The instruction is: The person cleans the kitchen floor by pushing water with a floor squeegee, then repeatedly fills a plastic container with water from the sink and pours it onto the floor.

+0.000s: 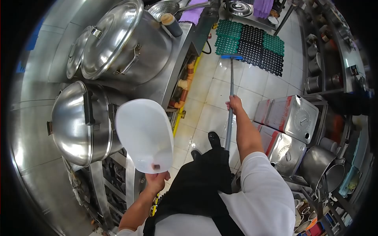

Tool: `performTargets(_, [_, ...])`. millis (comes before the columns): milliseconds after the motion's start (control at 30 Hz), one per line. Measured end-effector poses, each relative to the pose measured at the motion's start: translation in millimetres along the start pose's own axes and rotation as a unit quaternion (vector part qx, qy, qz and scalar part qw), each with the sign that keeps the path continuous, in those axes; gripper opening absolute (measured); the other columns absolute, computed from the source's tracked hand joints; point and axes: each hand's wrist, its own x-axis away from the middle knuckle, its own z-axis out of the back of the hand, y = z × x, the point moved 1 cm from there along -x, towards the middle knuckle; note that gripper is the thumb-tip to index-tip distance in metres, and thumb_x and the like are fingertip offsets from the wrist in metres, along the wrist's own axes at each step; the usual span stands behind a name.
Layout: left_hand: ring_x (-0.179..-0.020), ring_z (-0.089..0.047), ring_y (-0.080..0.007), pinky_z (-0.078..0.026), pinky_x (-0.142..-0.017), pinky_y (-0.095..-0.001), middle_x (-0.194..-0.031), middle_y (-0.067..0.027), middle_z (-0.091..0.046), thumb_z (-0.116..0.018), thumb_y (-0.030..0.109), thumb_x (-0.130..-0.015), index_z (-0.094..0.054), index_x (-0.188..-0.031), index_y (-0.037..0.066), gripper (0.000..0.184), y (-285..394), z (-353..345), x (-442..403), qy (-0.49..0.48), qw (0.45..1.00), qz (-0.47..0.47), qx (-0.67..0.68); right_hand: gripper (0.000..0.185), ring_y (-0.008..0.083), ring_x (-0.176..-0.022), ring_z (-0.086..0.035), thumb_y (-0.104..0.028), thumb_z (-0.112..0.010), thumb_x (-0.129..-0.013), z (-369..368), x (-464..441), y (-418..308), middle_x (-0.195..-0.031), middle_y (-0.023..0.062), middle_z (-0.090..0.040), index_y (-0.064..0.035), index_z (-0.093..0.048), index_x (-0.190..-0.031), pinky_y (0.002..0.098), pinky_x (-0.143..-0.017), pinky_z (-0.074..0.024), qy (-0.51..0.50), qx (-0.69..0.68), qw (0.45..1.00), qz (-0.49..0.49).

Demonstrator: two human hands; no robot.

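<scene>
My left hand (156, 181) is closed on the near end of a white, translucent plastic scoop (143, 126), held at waist height beside the steel counter. Its broad rounded end points away from me. In my right hand (235, 104) is the grey pole of a floor squeegee (231, 78), fingers wrapped round it. The squeegee's blue head rests on the wet tiles at the near edge of the green and black floor mats (250, 45). The pole's lower end runs back beside my black apron.
Large lidded steel pots (130, 43) stand on the counter at left, with a domed pot (82, 124) nearer me. Square metal tins (293, 118) are stacked at right, by a steel pot (317, 165) and loaded shelves. A yellow pipe (179, 120) runs along the counter base.
</scene>
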Motion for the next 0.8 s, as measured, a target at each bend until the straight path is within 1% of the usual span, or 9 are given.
performTargets(33, [-0.045, -0.049, -0.0123, -0.043, -0.043, -0.0257, -0.064, -0.0058, -0.052, -0.054, 0.001, -0.084, -0.048, -0.096, -0.001, 0.014, -1, 3, 3, 0.003, 1.000, 0.001, -0.002, 0.021, 0.0168, -0.039, -0.044, -0.023, -0.040, -0.092, 7, -9, 15, -0.065, 0.0127, -0.053, -0.0048, -0.045, -0.102, 0.0319, -0.036, -0.0408, -0.003, 0.000, 1.000, -0.002])
performTargets(100, [-0.046, -0.049, -0.0111, -0.042, -0.043, -0.0246, -0.066, -0.0043, -0.053, -0.056, 0.002, -0.084, -0.051, -0.093, 0.000, 0.011, -8, 8, 7, 0.020, 0.997, 0.066, -0.032, 0.027, 0.0234, -0.041, -0.052, -0.025, -0.039, -0.092, 17, -16, 44, -0.064, 0.0168, -0.056, -0.0011, -0.050, -0.093, 0.0360, -0.037, -0.0437, -0.017, 0.353, 0.935, 0.038])
performTargets(167, [-0.046, -0.049, -0.0103, -0.042, -0.042, -0.0240, -0.067, -0.0035, -0.053, -0.058, 0.004, -0.084, -0.052, -0.092, 0.000, 0.011, -9, 13, 8, 0.037, 0.993, 0.100, -0.047, 0.030, 0.0282, -0.047, -0.058, -0.024, -0.037, -0.091, 18, 6, 63, -0.064, 0.0187, -0.058, 0.0001, -0.053, -0.085, 0.0395, -0.040, -0.0462, 0.015, 0.335, 0.942, 0.034])
performTargets(233, [-0.046, -0.049, -0.0096, -0.041, -0.042, -0.0234, -0.068, -0.0027, -0.054, -0.059, 0.006, -0.084, -0.054, -0.092, 0.001, 0.011, -10, 17, 11, 0.048, 0.988, 0.134, -0.059, 0.030, 0.0293, -0.050, -0.060, -0.024, -0.037, -0.091, 38, -6, 132, -0.069, 0.0185, -0.060, -0.0001, -0.054, -0.090, 0.0421, -0.041, -0.0461, -0.014, 0.552, 0.788, 0.274])
performTargets(367, [-0.047, -0.047, -0.0083, -0.040, -0.041, -0.0227, -0.071, -0.0012, -0.055, -0.061, 0.010, -0.084, -0.056, -0.094, 0.002, 0.014, -19, 25, 13, 0.057, 0.991, 0.123, -0.020, 0.033, 0.0255, -0.045, -0.056, -0.026, -0.039, -0.092, 54, 64, 164, -0.067, 0.0169, -0.058, -0.0051, -0.054, -0.112, 0.0398, -0.042, -0.0453, 0.006, 0.391, 0.919, 0.058])
performTargets(467, [-0.046, -0.046, -0.0077, -0.039, -0.041, -0.0223, -0.070, -0.0003, -0.055, -0.061, 0.012, -0.084, -0.056, -0.095, 0.003, 0.015, -28, 36, 10, 0.046, 0.992, 0.114, -0.026, 0.034, 0.0238, -0.041, -0.052, -0.025, -0.038, -0.093, 44, 134, 72, -0.064, 0.0166, -0.057, -0.0092, -0.051, -0.119, 0.0377, -0.040, -0.0442, 0.025, 0.307, 0.951, -0.028])
performTargets(567, [-0.046, -0.046, -0.0070, -0.038, -0.041, -0.0218, -0.068, 0.0009, -0.053, -0.061, 0.012, -0.084, -0.057, -0.095, 0.004, 0.015, -37, 41, 11, 0.035, 0.988, 0.141, -0.054, 0.032, 0.0423, -0.080, -0.059, -0.022, -0.038, -0.090, 35, 89, 74, -0.089, 0.0247, -0.061, -0.0009, -0.053, -0.110, 0.0473, -0.072, -0.0474, 0.055, 0.362, 0.930, 0.045])
performTargets(700, [-0.045, -0.046, -0.0061, -0.038, -0.041, -0.0217, -0.063, 0.0018, -0.052, -0.060, 0.013, -0.085, -0.057, -0.095, 0.003, 0.015, -56, 51, 12, 0.028, 0.979, 0.197, -0.053, 0.032, 0.0424, -0.075, -0.060, -0.019, -0.037, -0.090, 5, -19, 71, -0.088, 0.0262, -0.060, 0.0003, -0.050, -0.112, 0.0464, -0.067, -0.0498, 0.126, 0.434, 0.845, 0.287])
performTargets(800, [-0.046, -0.047, -0.0069, -0.039, -0.041, -0.0223, -0.067, 0.0004, -0.054, -0.060, 0.011, -0.084, -0.056, -0.098, 0.002, 0.017, -51, 46, 11, 0.040, 0.975, 0.194, -0.104, 0.033, 0.0421, -0.076, -0.060, -0.016, -0.039, -0.088, -31, -40, 45, -0.086, 0.0276, -0.060, 0.0030, -0.046, -0.114, 0.0467, -0.069, -0.0496, 0.073, 0.401, 0.889, 0.208])
